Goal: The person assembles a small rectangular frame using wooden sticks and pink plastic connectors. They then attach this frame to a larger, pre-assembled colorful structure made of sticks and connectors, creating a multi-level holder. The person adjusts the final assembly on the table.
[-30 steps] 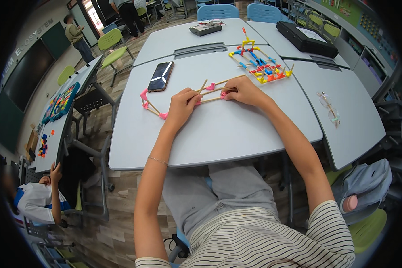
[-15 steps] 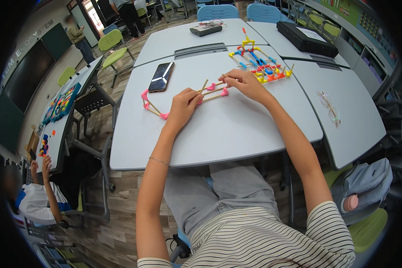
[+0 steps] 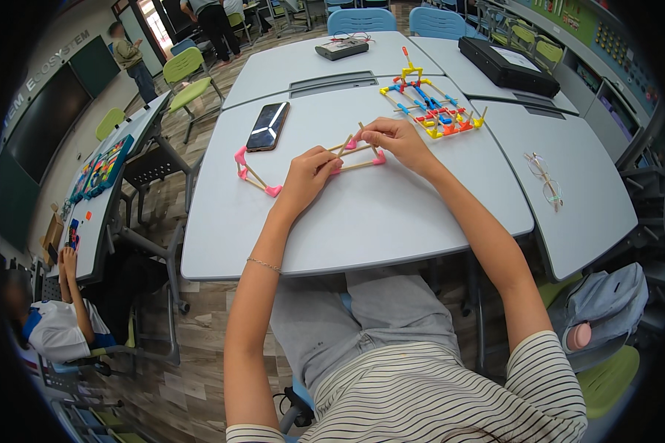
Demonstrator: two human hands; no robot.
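Observation:
A low frame of thin wooden sticks and pink corner connectors (image 3: pixel 273 191) lies on the white table in front of me. My left hand (image 3: pixel 308 176) is closed around part of it, its thumb and fingers at a pink connector from which a wooden stick (image 3: pixel 346 143) slants up. My right hand (image 3: pixel 397 142) pinches another wooden stick (image 3: pixel 361 128), held nearly upright over the frame's far side, close to a pink connector. Whether its lower end sits in that connector, I cannot tell. Another pink connector (image 3: pixel 379 157) shows just below my right fingers.
Behind my right hand stands a larger stick model with yellow, red and blue connectors (image 3: pixel 428 103). A phone (image 3: pixel 268 127) lies beyond my left hand. Glasses (image 3: pixel 544 179), a black case (image 3: pixel 507 65) and a dark device (image 3: pixel 341 49) rest further out. Another person (image 3: pixel 65 325) sits at the left table.
My right hand has shifted slightly left and down, and its stick now stands more upright. The left hand stays in nearly the same place. The seated person's hands have come down toward the table.

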